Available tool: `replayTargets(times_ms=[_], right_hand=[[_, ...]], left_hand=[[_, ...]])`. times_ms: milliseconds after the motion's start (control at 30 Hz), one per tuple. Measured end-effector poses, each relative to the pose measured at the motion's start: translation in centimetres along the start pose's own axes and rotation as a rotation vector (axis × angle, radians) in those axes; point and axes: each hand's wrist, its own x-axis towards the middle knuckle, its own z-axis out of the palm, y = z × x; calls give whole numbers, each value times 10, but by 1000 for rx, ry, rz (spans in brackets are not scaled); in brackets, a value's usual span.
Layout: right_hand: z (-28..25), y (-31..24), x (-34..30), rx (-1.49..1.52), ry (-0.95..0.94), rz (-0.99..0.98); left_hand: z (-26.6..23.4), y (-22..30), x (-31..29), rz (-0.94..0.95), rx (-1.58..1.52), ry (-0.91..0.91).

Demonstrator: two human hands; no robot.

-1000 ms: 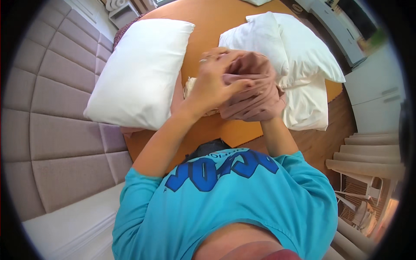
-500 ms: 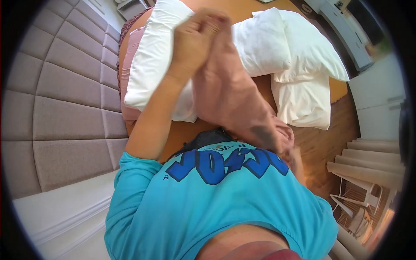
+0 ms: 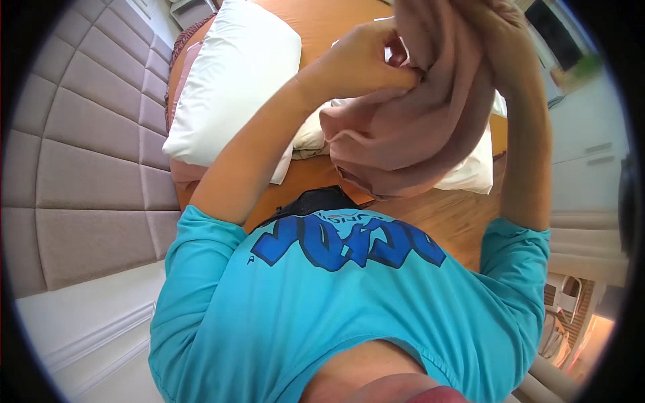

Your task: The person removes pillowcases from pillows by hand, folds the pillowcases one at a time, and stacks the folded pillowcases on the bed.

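Observation:
A dusty-pink pillowcase (image 3: 430,127) hangs in loose folds between my two hands, raised above the bed. My left hand (image 3: 366,60) pinches its left side, with fingers curled and the thumb pressed into the fabric. My right hand (image 3: 500,40) grips the cloth higher up on the right; its fingertips are partly hidden by the folds and the upper edge of the picture. Behind the cloth, white pillows (image 3: 474,168) are mostly covered from sight.
The bed has an orange sheet (image 3: 329,17). A white pillow (image 3: 232,87) leans over a pink one (image 3: 185,171) by the padded grey headboard (image 3: 94,134). A white cabinet (image 3: 584,148), beige curtain (image 3: 584,242) and wooden floor (image 3: 443,221) are on the right.
My right hand has come up from low beside my body to the upper right, lifting its end of the pillowcase. My left hand has moved slightly right and down, and the cloth is now bunched.

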Motion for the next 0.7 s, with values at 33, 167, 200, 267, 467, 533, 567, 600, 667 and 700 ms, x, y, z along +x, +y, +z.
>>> replayTargets(times_ms=[33,167,200,267,467,533,567,600,667,700], right_hand=[[6,2,0,-123,-55,-27],[8,-3,9,-363,-119,-12],[8,-5,11,-364,-126,-15],[1,-3,12,-295,-14,-74],[18,-10,-2,-273,39,13],[35,-9,-11,-256,4,-82],[40,-7,-11,-225,-31,-129],[42,-4,-11,-204,-60,-172],[42,5,-9,-262,-80,-266],[47,7,-8,-241,-76,-271]], left_hand=[[3,-2,-1,4,0,3],[12,-25,-3,-13,-474,198],[10,-32,-5,-47,-612,302],[10,-18,7,-397,-1217,606],[35,2,-26,397,128,970],[62,-12,-60,208,-59,951],[74,-27,-78,37,-62,941],[86,-49,-93,-132,-29,835],[114,-96,-118,-318,-133,855],[122,-114,-126,-392,-191,874]])
